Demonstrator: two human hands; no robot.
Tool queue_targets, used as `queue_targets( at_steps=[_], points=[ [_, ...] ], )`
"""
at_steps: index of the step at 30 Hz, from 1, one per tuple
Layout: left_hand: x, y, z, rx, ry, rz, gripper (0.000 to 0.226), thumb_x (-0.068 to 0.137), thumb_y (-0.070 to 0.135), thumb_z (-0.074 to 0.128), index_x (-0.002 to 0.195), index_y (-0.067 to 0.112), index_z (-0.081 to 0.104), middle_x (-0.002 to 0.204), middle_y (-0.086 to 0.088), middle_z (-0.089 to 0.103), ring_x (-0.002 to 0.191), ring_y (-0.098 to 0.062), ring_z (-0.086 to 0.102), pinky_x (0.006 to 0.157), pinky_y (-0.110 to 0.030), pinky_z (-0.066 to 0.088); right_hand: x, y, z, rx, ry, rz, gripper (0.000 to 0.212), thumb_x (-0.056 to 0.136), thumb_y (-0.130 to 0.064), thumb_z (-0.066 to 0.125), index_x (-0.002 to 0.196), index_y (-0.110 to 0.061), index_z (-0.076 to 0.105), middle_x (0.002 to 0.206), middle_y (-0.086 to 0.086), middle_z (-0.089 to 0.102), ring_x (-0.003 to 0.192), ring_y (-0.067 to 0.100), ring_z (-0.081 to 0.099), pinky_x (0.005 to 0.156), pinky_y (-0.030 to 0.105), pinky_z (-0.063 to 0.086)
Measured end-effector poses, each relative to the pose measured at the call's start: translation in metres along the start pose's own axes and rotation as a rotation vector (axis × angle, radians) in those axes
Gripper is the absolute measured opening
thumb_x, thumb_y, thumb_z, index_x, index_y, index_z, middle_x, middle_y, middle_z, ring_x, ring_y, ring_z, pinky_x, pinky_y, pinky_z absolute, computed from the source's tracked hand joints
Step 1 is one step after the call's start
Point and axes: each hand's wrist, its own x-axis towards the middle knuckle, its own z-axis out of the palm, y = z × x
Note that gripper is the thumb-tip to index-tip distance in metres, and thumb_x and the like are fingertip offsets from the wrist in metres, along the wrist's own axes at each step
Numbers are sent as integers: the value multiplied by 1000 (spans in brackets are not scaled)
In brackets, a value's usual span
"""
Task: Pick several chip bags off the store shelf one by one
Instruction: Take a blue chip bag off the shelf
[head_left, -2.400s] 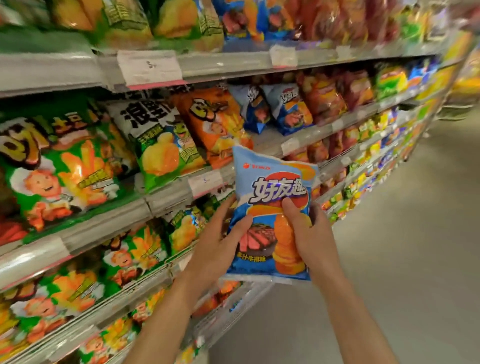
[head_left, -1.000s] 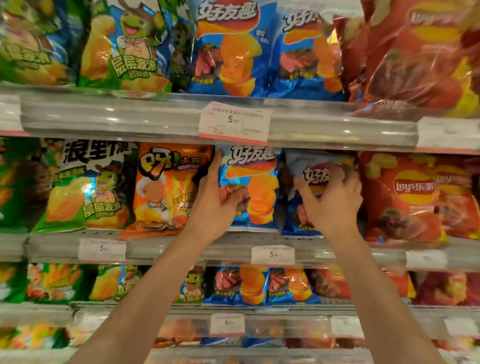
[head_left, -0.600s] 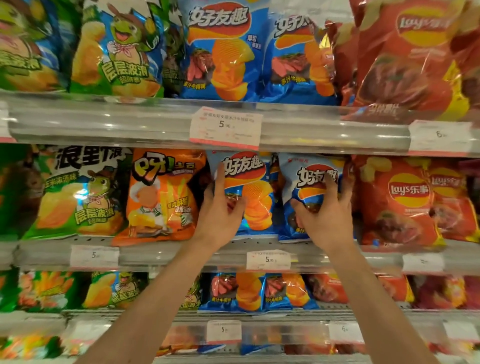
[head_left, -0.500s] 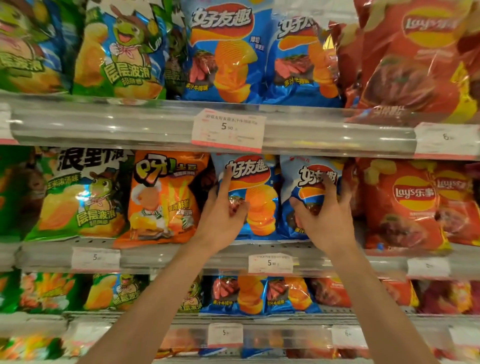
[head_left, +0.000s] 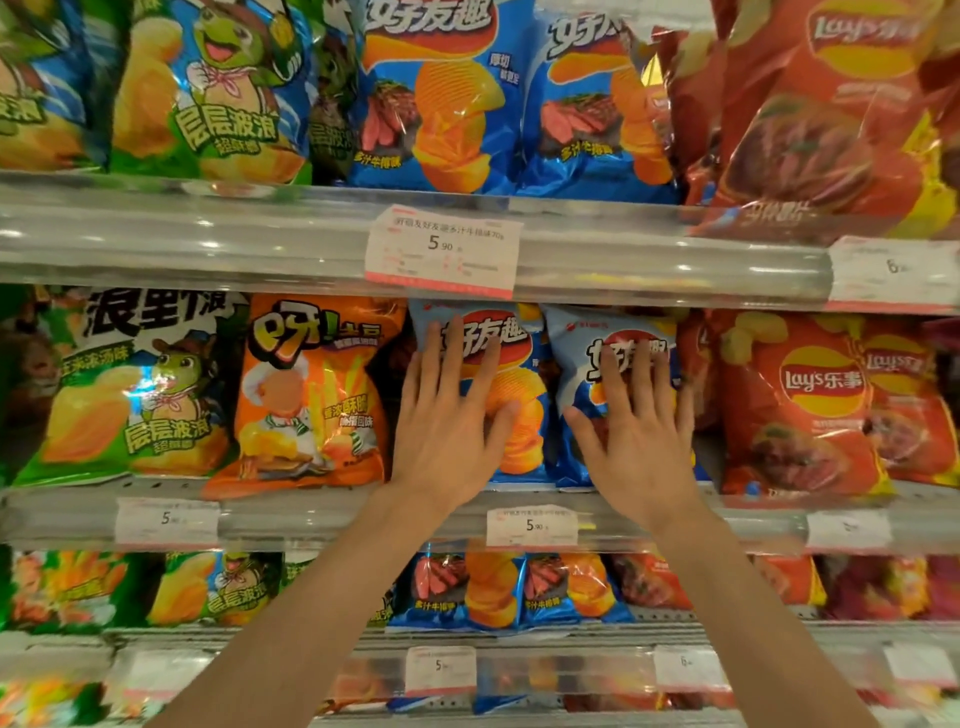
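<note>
Right, my left hand (head_left: 447, 431) lies flat, fingers spread, on one blue chip bag (head_left: 511, 395); my right hand (head_left: 636, 436) likewise on its neighbour (head_left: 582, 364) (both upright on the middle shelf (head_left: 311, 512)).

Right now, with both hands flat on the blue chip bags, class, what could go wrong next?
1. The left hand and right hand each press a different blue bag, so two might come off together.
2. Bags stand packed; pulling one could topple the orange bag off the shelf.
</note>
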Motion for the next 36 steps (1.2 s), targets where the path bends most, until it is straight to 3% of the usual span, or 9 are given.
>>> queue_targets(
  at_steps=[11,15,20,25,30,33,36],
  points=[
    [0,-1,9,83,-53,-31,72,102,61,22,163,23,18,171,-17,4,159,-36,-1,126,-58,9,0,-3,9,-8,-11,43,84,96,-73,19,161,-20,14,169,14,7,156,34,4,121,62,10],
    [-2,-3,1,-56,-19,-27,70,101,58,33,159,20,34,171,-15,14,159,-34,4,127,-56,10,-2,-1,5,117,22,44,86,95,-74,25,161,-20,15,169,10,8,156,28,1,123,58,7],
    [-36,-3,-15,-260,39,-26,57,101,41,51,151,15,48,166,-13,29,155,-30,21,125,-41,20,-19,-5,-3,295,82,59,86,91,-73,40,155,-15,32,167,13,19,155,27,11,125,52,8],
    [-94,-14,-28,-412,-45,7,55,101,33,54,153,18,45,166,-4,30,155,-23,25,124,-44,27,-76,-31,-3,392,20,45,84,93,-66,46,157,-14,31,168,11,15,156,24,5,125,52,8],
    [-146,-38,-41,-468,-41,-14,47,102,35,52,144,14,57,160,-2,42,152,-21,33,121,-48,34,-137,-63,-4,383,-16,133,80,94,-63,47,157,-18,30,169,7,10,157,22,2,125,53,12],
    [-171,-63,-52,-579,-58,-47,45,102,32,55,145,19,56,160,4,41,151,-16,33,114,-52,41,-170,-95,-8,428,-31,211,75,95,-61,50,157,-24,30,169,-1,11,156,11,0,125,40,12],
    [-193,-97,-67,-674,-116,-170,46,101,32,59,146,30,52,158,15,39,148,-3,32,110,-50,47,-196,-139,-10,510,-100,353,72,93,-64,51,154,-32,33,162,-16,20,153,10,17,120,37,28]
  ],
)
